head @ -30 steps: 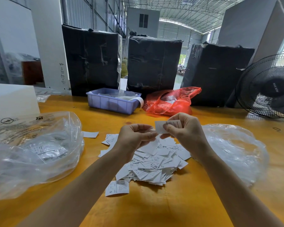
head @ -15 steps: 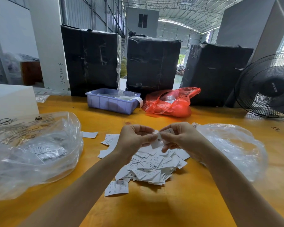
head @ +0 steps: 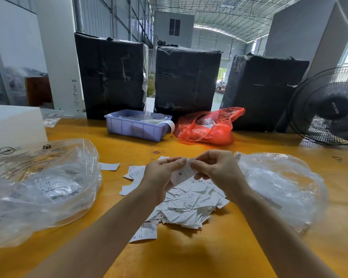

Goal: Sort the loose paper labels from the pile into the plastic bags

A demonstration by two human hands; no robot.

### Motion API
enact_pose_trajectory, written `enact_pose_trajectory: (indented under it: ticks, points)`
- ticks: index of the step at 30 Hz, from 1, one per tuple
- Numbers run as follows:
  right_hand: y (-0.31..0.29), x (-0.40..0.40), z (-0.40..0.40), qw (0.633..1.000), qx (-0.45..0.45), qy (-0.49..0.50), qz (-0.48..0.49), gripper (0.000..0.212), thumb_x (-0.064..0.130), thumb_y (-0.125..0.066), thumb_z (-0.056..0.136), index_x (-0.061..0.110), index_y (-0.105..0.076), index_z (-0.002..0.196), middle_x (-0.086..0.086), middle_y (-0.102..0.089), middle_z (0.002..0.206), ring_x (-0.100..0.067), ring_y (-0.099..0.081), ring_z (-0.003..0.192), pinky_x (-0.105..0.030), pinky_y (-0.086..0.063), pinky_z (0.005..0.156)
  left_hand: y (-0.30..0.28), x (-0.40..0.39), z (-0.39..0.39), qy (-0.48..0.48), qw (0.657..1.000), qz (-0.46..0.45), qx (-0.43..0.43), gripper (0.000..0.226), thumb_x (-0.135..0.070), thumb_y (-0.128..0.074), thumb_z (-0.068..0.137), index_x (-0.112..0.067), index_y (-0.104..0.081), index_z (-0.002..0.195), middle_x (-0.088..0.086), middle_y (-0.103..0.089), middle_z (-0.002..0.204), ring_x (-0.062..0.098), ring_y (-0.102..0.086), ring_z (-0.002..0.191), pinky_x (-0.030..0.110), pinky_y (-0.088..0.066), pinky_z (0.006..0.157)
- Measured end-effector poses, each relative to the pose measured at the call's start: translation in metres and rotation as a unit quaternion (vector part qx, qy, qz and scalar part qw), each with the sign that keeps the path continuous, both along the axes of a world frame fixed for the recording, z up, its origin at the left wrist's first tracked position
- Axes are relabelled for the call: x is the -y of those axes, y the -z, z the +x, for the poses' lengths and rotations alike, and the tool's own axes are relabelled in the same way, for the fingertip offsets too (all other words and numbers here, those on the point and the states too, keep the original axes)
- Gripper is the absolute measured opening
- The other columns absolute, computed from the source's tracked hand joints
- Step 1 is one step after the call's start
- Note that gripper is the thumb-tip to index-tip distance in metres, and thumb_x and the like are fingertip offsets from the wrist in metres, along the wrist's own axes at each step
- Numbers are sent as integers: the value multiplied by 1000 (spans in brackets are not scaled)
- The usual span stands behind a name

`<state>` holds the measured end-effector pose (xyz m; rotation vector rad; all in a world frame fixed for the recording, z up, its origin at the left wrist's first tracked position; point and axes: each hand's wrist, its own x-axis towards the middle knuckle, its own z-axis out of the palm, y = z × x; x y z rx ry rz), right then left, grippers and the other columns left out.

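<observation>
A pile of small white paper labels (head: pixel 186 207) lies on the yellow table (head: pixel 189 253) in front of me. Above the pile, my left hand (head: pixel 161 177) and my right hand (head: pixel 215 169) both pinch one white label (head: pixel 182 174) between thumb and fingertips. A clear plastic bag (head: pixel 41 189) with several labels inside sits to the left. Another clear plastic bag (head: pixel 279 185) lies to the right, close to my right wrist.
At the back of the table stand a purple plastic bin (head: pixel 137 128), a red plastic bag (head: pixel 207 127) and three black wrapped boxes (head: pixel 186 79). A black fan (head: pixel 327 107) is at the far right, a white box (head: pixel 12 123) at the far left.
My right hand has come down with the label from above the pile toward my left hand. Both hands now pinch the same label, which has tilted and hangs lower.
</observation>
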<state>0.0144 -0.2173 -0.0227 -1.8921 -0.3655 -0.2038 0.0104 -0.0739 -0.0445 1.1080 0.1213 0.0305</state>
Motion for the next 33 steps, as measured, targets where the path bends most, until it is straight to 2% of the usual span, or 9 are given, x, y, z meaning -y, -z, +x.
enact_pose_trajectory:
  ticks: [3,6,11,13,17,22,27,30,33]
  points:
    - [6,-8,0,996,18,-8,-82,15,18,-67,86,3,-69,87,-12,-69,71,-13,-64,52,-24,-44,50,1,-1,-1,-13,1000,13,-24,5,-14,-73,77,-16,-69,74,-1,-68,57,15,-60,65,21,-48,46]
    - [6,-7,1,997,45,6,-70,17,17,-66,88,8,-65,102,-11,-71,81,-18,-68,61,-25,-52,56,-1,-3,1,-16,998,-14,-56,6,-19,-73,77,-18,-69,81,3,-66,69,16,-56,72,24,-43,53]
    - [10,-11,-2,984,128,-4,-124,22,15,-69,85,8,-72,105,-5,-73,80,-18,-68,66,-35,-57,66,-2,-3,2,15,995,-54,-80,11,-22,-70,80,-16,-66,88,3,-64,79,14,-54,70,25,-39,59]
    - [10,-13,-3,989,100,-25,-107,30,18,-74,80,7,-70,108,-5,-73,90,-15,-68,73,-32,-57,70,-2,-3,2,21,994,-68,-82,16,-23,-69,81,-15,-65,94,3,-65,84,14,-55,71,25,-40,58]
    - [4,-8,-2,996,-52,-29,66,36,18,-75,75,9,-61,107,-10,-70,92,-16,-68,77,-20,-53,61,-3,-4,2,8,994,-78,-77,8,-23,-68,82,-19,-65,88,4,-66,77,17,-57,72,28,-43,58]
    - [3,-2,1,995,-58,-2,82,4,5,-71,80,6,-70,83,-7,-69,73,-10,-59,60,-10,-44,50,-3,-9,1,62,995,13,-74,14,-28,-69,81,-16,-67,88,2,-69,79,18,-56,78,28,-42,61]
    - [4,-1,3,996,-57,11,63,4,5,-70,81,8,-71,78,-9,-69,72,-11,-58,60,-12,-45,52,-5,-18,3,79,985,148,-39,37,-44,-63,82,-11,-68,96,4,-70,89,22,-63,84,31,-48,71]
    - [4,-3,1,998,-46,7,43,6,5,-71,80,10,-71,76,-13,-70,74,-13,-59,63,-25,-52,64,-3,-22,2,87,974,210,1,25,-28,-70,80,-8,-69,94,4,-70,82,14,-67,70,23,-54,61]
    - [3,-3,-1,999,-34,12,39,9,3,-70,80,10,-70,76,-13,-70,73,-14,-61,63,-26,-55,65,-1,-24,3,80,975,205,4,14,-16,-72,79,-6,-70,88,2,-71,73,8,-67,58,18,-52,53]
